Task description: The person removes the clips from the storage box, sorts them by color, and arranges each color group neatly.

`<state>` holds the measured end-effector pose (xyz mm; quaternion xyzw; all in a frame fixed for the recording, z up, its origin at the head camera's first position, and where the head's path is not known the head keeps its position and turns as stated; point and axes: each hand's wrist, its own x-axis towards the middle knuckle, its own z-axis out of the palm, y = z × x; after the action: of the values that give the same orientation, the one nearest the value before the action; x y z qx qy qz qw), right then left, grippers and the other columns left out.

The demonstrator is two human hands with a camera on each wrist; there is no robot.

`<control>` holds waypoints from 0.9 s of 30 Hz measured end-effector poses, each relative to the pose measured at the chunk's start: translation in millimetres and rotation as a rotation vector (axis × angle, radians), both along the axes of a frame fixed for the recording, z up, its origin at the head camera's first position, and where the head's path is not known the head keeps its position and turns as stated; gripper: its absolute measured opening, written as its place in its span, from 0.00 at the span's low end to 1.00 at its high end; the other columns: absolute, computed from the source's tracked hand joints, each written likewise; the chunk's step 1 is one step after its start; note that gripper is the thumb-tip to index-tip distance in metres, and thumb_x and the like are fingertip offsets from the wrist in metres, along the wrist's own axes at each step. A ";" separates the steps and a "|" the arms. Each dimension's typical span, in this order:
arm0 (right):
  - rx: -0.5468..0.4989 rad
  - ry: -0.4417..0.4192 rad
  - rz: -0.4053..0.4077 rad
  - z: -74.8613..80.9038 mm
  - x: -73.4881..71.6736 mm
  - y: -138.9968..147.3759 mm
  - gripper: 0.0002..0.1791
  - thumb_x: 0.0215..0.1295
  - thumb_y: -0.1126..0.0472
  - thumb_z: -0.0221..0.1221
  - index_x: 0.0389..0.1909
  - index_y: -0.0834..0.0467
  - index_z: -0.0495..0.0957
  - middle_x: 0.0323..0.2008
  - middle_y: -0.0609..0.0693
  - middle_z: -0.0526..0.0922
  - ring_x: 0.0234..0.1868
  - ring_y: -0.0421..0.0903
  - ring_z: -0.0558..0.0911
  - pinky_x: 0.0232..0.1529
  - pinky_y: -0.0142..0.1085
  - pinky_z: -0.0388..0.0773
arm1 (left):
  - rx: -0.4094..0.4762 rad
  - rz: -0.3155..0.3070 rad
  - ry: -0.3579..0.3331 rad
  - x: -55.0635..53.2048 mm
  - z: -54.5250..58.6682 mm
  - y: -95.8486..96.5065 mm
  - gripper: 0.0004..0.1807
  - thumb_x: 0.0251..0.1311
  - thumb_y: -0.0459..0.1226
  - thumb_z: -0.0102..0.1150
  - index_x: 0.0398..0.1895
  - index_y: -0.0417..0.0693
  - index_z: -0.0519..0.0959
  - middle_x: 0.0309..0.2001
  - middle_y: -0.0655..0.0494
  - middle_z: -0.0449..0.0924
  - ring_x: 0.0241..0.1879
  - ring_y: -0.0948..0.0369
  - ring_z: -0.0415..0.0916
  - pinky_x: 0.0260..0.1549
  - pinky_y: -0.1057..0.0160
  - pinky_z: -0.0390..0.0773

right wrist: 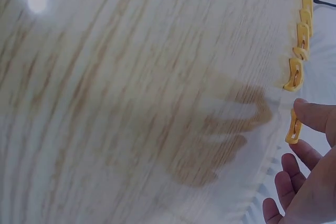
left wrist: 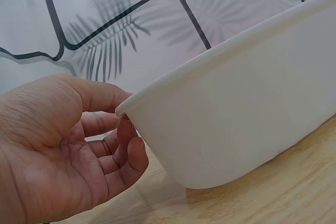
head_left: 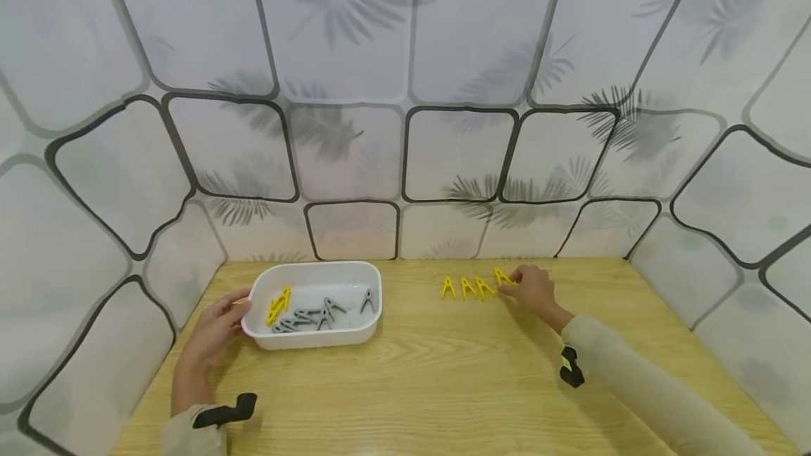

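At the left, my left hand (head_left: 212,333) holds the near-left rim of a white plastic tub (head_left: 342,338); in the left wrist view its fingers (left wrist: 128,169) curl below the lip. Inside the tub lie a few yellow clothespins (head_left: 278,306) and several grey clothespins (head_left: 307,315). Over on the right, my right hand (head_left: 532,290) pinches a yellow clothespin (right wrist: 294,127) between thumb and forefinger, at the right end of a row. Three more yellow clothespins, the nearest of them (head_left: 483,287) just left of that hand, stand in line on the table.
The wooden table (head_left: 405,385) reaches back to a patterned curtain (head_left: 355,160), which also hangs along both sides. A black strap (head_left: 224,412) is on the left sleeve and another dark band (head_left: 571,367) on the right sleeve.
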<state>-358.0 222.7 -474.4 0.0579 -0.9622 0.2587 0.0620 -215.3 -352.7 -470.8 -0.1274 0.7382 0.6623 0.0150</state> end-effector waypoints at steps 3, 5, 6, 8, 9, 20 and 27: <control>0.027 -0.010 -0.013 -1.6 -1.5 0.0 0.23 0.60 0.52 0.71 0.45 0.67 0.82 0.46 0.66 0.83 0.48 0.67 0.78 0.48 0.63 0.72 | 0.013 0.000 0.003 0.7 0.0 -0.6 0.23 0.76 0.43 0.54 0.70 0.50 0.69 0.39 0.75 0.76 0.39 0.72 0.77 0.41 0.69 0.80; 0.044 -0.010 -0.018 -1.7 -1.8 -1.3 0.23 0.60 0.51 0.72 0.45 0.67 0.82 0.45 0.65 0.84 0.47 0.67 0.78 0.47 0.63 0.73 | 0.013 0.001 0.009 1.1 -0.1 -0.9 0.22 0.76 0.43 0.54 0.69 0.51 0.70 0.39 0.75 0.76 0.39 0.72 0.77 0.41 0.69 0.80; 0.049 -0.009 -0.020 -2.0 -1.8 -2.3 0.23 0.60 0.51 0.72 0.44 0.67 0.82 0.45 0.65 0.84 0.47 0.67 0.78 0.47 0.63 0.73 | 0.010 0.002 0.013 1.2 -0.1 -0.9 0.22 0.76 0.44 0.54 0.69 0.51 0.70 0.39 0.75 0.75 0.39 0.72 0.77 0.41 0.69 0.80; 0.061 -0.004 -0.026 -3.2 -1.7 -4.1 0.22 0.59 0.50 0.72 0.41 0.66 0.83 0.42 0.64 0.85 0.46 0.67 0.78 0.45 0.63 0.73 | 0.006 0.002 0.021 1.2 -0.3 -0.8 0.21 0.76 0.44 0.54 0.68 0.52 0.71 0.39 0.75 0.75 0.39 0.72 0.77 0.41 0.69 0.80; 0.067 -0.003 -0.029 -4.3 -1.6 -4.7 0.21 0.59 0.50 0.73 0.38 0.65 0.83 0.39 0.62 0.84 0.43 0.66 0.78 0.44 0.62 0.73 | 0.006 0.002 0.025 1.2 -0.5 -0.5 0.21 0.76 0.44 0.54 0.68 0.53 0.71 0.39 0.75 0.75 0.39 0.72 0.77 0.41 0.69 0.80; 0.093 -0.029 -0.045 -9.5 8.1 -6.9 0.34 0.60 0.47 0.71 0.09 0.49 0.57 0.12 0.41 0.51 0.25 0.45 0.58 0.35 0.47 0.58 | -0.001 0.001 -0.019 -1.1 -7.2 2.4 0.31 0.77 0.43 0.52 0.76 0.41 0.61 0.41 0.73 0.74 0.41 0.73 0.76 0.42 0.69 0.80; 0.080 -0.014 -0.016 -5.8 8.7 -9.3 0.33 0.60 0.48 0.72 0.10 0.49 0.57 0.13 0.42 0.51 0.25 0.44 0.56 0.35 0.46 0.56 | -0.018 0.009 -0.016 -1.9 -2.4 1.1 0.33 0.77 0.44 0.52 0.78 0.40 0.58 0.43 0.73 0.73 0.41 0.73 0.76 0.42 0.69 0.79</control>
<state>-349.2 213.3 -480.1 0.0510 -0.9726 0.2201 0.0548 -217.2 -351.7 -473.2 -0.1360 0.7435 0.6545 0.0168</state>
